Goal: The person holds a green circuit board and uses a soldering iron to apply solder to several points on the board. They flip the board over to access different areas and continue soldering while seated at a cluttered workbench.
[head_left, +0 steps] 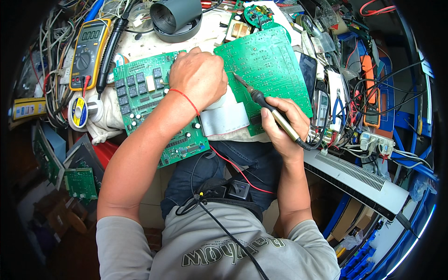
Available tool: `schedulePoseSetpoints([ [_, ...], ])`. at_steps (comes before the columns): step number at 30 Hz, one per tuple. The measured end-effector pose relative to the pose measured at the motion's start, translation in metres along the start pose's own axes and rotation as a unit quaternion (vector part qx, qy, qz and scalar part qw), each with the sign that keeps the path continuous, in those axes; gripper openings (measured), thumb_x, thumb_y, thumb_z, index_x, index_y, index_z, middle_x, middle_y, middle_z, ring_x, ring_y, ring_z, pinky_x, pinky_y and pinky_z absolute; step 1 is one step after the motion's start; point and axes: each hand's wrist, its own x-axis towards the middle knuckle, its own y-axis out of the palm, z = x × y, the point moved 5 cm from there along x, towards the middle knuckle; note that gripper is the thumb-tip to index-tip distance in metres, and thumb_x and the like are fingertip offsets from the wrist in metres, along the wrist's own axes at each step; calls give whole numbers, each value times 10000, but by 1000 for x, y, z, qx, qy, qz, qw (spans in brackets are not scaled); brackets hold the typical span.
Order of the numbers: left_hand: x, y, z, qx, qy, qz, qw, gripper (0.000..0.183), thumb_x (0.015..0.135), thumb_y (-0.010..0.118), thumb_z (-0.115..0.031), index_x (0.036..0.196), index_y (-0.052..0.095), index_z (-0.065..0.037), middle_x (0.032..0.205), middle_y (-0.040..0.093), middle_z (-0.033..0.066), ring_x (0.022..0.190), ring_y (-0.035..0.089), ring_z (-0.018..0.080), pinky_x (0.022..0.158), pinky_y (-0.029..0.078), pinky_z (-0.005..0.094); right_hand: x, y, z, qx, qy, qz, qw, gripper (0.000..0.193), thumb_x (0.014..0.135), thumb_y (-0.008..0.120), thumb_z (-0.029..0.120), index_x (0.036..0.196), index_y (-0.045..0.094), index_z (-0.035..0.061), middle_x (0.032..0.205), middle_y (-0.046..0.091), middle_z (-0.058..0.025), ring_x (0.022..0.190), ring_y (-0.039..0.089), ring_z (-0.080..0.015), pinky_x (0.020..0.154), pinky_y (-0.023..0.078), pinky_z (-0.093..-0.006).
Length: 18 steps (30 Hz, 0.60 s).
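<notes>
My right hand (287,126) grips a soldering iron (278,117) like a pen. The iron's tip points up and left, over the solder side of a green circuit board (275,60); I cannot tell whether it touches. My left hand (198,74) is closed, knuckles up, between this board and a second green circuit board (161,154). Its fingertips, and anything in them, are hidden under the hand. The second board lies component side up, with several black relays (132,91). Below my left hand, a grey ribbon cable (225,119) spans the gap between the boards.
A yellow multimeter (90,53) and a solder spool (79,112) are at the left. Behind the boards sit a dark grey round holder (175,21) and a transformer (238,31). Tangled cables and tools crowd the right, with a long white vented unit (357,182) below.
</notes>
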Motion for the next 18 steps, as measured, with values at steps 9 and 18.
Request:
schedulePoseSetpoints([
  [9,0,-1,0,-3,-3,1,1000,215,783,651,-188,721,768,-19,767,736,198,883,696,366,819,532,500,-2,-5,-2,15,17,-11,1000,271,794,814,-17,1055,739,-26,911,746,-153,782,732,-240,714,580,-325],
  [18,-2,-6,1,-25,-3,0,1000,233,794,632,-190,731,764,-8,793,741,204,890,695,376,829,543,511,-2,-5,-2,12,19,-11,1000,276,802,815,-19,1067,735,-22,904,742,-147,773,725,-227,708,575,-311],
])
